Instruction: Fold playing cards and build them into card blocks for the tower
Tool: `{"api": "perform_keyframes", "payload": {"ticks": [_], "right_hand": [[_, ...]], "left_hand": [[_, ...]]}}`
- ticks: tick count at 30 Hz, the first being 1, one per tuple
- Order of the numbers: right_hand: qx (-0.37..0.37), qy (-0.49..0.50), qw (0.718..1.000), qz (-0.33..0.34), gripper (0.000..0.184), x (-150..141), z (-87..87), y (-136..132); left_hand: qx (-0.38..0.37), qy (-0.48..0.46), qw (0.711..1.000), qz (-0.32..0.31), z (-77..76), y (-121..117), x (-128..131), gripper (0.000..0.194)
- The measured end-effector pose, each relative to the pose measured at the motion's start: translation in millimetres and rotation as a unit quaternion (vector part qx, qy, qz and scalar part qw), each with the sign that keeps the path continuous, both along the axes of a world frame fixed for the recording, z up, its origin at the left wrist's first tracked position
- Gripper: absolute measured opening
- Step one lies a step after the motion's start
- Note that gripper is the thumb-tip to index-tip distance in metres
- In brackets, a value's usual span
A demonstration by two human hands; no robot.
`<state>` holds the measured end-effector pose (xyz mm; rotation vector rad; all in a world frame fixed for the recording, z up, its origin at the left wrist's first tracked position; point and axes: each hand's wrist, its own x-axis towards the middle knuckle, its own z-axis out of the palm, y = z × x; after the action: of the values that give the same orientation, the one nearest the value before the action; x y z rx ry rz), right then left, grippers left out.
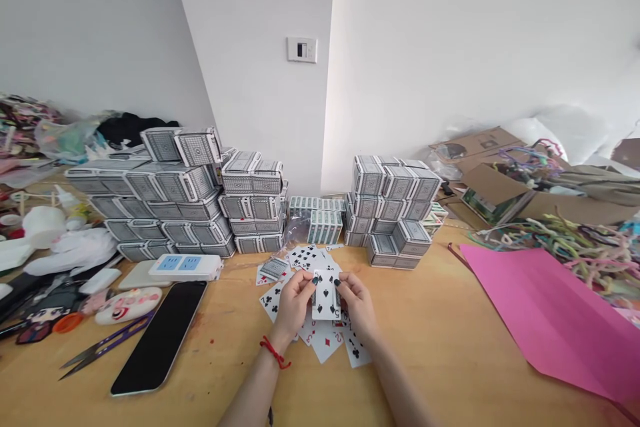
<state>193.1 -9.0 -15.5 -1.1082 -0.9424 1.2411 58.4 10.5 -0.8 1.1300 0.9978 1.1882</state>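
Both of my hands hold one playing card (327, 298), a five of spades, face up just above the wooden table (450, 347). My left hand (293, 303), with a red cord at the wrist, pinches its left edge. My right hand (356, 305) pinches its right edge. Loose cards (305, 257) lie face up on the table under and beyond my hands, and one lies face down (274, 268).
Stacks of boxed card decks (170, 207) (393, 210) line the wall. A phone (163, 335), purple scissors (103, 345) and a white power strip (185, 265) lie at left. A pink paper sheet (540, 317), cardboard boxes (500, 180) and pipe cleaners (575, 240) are at right.
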Motion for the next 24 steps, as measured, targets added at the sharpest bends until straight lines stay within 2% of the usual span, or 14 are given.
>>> {"api": "perform_keyframes", "payload": {"ticks": [15,24], "right_hand": [[-0.018,0.057,0.998,-0.001,0.023,-4.8,-0.7,-0.8],[-0.023,0.06,0.998,0.0,0.023,-2.7,-3.6,0.6]], "left_hand": [[-0.021,-0.025,0.999,-0.021,-4.5,2.0,-0.9,0.011],[-0.027,-0.05,0.998,-0.038,3.4,-2.7,2.9,0.013]]}}
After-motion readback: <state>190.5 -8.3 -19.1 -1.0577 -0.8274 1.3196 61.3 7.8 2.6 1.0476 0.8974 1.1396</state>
